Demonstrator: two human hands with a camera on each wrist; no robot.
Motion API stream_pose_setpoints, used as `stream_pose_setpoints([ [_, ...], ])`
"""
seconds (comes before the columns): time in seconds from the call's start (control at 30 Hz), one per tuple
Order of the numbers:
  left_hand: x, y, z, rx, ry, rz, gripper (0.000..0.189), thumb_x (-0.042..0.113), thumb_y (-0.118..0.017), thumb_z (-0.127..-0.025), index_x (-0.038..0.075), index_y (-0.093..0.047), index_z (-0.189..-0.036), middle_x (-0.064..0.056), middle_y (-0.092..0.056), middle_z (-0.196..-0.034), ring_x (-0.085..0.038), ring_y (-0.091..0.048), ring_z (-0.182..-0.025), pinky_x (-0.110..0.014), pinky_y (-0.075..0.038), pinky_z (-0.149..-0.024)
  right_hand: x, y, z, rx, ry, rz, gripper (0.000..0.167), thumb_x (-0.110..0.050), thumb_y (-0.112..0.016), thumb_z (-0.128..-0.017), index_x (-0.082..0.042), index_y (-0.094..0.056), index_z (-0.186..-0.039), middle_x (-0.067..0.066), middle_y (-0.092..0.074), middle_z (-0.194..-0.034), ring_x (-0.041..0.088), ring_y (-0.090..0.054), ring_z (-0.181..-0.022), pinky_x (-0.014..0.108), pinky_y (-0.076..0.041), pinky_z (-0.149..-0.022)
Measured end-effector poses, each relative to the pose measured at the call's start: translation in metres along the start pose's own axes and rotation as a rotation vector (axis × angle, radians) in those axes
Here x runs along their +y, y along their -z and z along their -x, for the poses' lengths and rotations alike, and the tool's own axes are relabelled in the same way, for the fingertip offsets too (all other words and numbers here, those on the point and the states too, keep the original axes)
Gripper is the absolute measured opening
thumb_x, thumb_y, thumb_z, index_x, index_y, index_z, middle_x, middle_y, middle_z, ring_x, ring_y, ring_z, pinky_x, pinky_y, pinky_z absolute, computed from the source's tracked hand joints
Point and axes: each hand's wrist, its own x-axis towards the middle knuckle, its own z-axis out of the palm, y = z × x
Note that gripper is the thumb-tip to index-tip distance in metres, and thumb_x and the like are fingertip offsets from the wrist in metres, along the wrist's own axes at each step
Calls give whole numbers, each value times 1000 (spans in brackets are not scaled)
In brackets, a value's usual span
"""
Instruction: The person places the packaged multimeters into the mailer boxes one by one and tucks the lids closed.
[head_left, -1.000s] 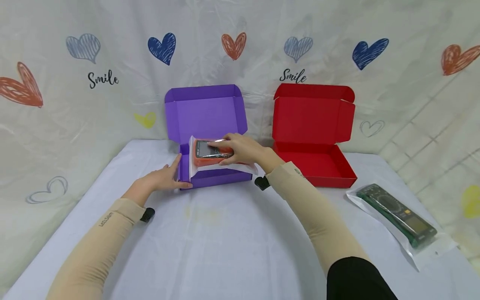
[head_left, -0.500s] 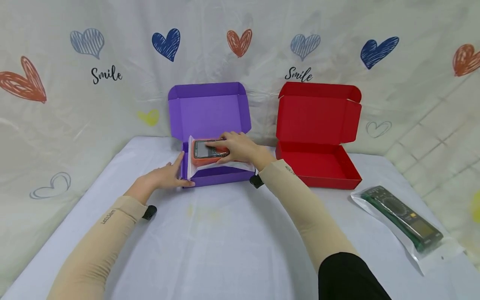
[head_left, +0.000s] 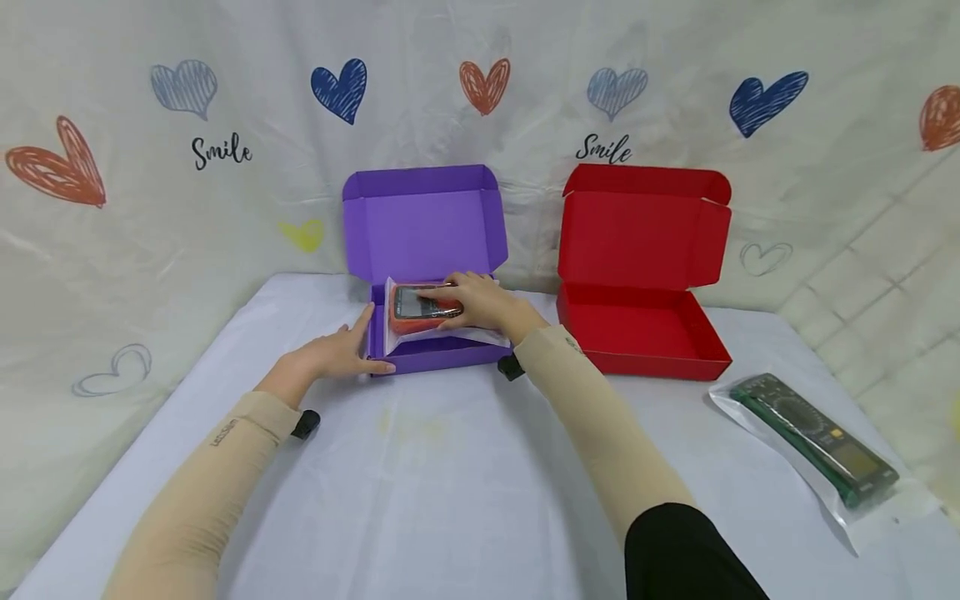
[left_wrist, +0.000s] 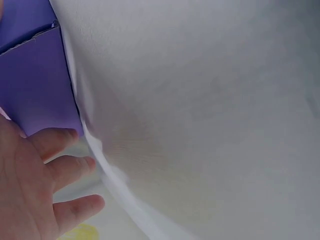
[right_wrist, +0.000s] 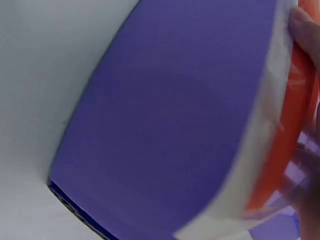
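Orange meter [head_left: 416, 308]: in its clear, white-edged bag [head_left: 476, 335], at the mouth of the purple box [head_left: 442, 361], screen upward and screen end to the left.
Right hand [head_left: 483, 302]: gripping the meter from above, a finger lying across the screen; the right wrist view shows my thumb against its orange side.
Fit in the box: the bag's near edge runs across the opening; how deep the meter sits I can't fairly say, since my hand covers part and the wrist view is blurred.
Left hand [head_left: 327, 356]: open, fingers spread at the box's near left corner, thumb by the front wall, gripping nothing.
Packing step: I judge I'm settling the meter into the purple box while bracing it.
Next move: it seems to call for easing the meter flat and tucking the bag inside the walls before I let go.
Red box [head_left: 643, 364]: just right of the purple one, lid raised too.
Green meter [head_left: 817, 437]: bagged, on the white cloth [head_left: 442, 492], right of and nearer me than the red box.
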Motion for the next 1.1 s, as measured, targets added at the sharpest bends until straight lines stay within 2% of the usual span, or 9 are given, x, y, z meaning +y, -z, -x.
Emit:
stream_pose_setpoints([
  [0.1, 0, -1, -2, 0, -8, 8, 128, 73, -65, -87, 13, 21, -161, -44, -9, -158, -58, -10, -147, -71, -17, -114, 4, -4, 0, -1, 6, -21, 73, -50, -75, -92, -37, -43, -156, 13, -52, -140, 29, -49, -122, 47, -40, -100],
  [0.23, -1, -3, -2, -9, -8, 15, 128, 71, -65, -88, 13, 23, -160, -45, -8, -157, -59, -10, -147, -71, -17, -114, 5, -8, 1, 2, 17, -43, 72, -49, -75, -92, -37, -44, -156, 13, -52, -142, 30, -48, -124, 49, -39, -104],
  [0.5, -4, 0, -1, -10, -29, 16, 127, 66, -68, -89, 13, 22, -161, -41, -9, -160, -56, -6, -148, -70, -14, -115, 1, -5, 5, -41, -2, -3, 72, -51, -74, -93, -38, -43, -156, 12, -53, -142, 29, -49, -124, 48, -40, -105],
  [0.73, -8, 5, 2, -34, -47, 26, 127, 62, -72, -88, 15, 20, -162, -40, -5, -161, -57, -3, -148, -71, -12, -115, -4, -1, 4, -99, 21, 13, 70, -52, -76, -91, -38, -48, -154, 9, -57, -132, 24, -53, -113, 40, -48, -94],
  [0.9, -11, 8, 3, -30, -55, 34, 127, 62, -75, -86, 18, 17, -163, -37, -6, -163, -57, -3, -149, -71, -11, -116, -6, -1, 2, -81, 35, 12, 69, -51, -76, -91, -38, -48, -153, 9, -57, -132, 23, -54, -112, 39, -48, -94],
  [1.1, -6, 10, 2, -64, -78, 27, 127, 57, -74, -90, 10, 21, -161, -38, -11, -162, -54, -14, -148, -65, -15, -118, -7, -11, -1, -45, 49, 9, 70, -51, -72, -94, -38, -44, -156, 11, -53, -141, 28, -52, -123, 47, -44, -102],
])
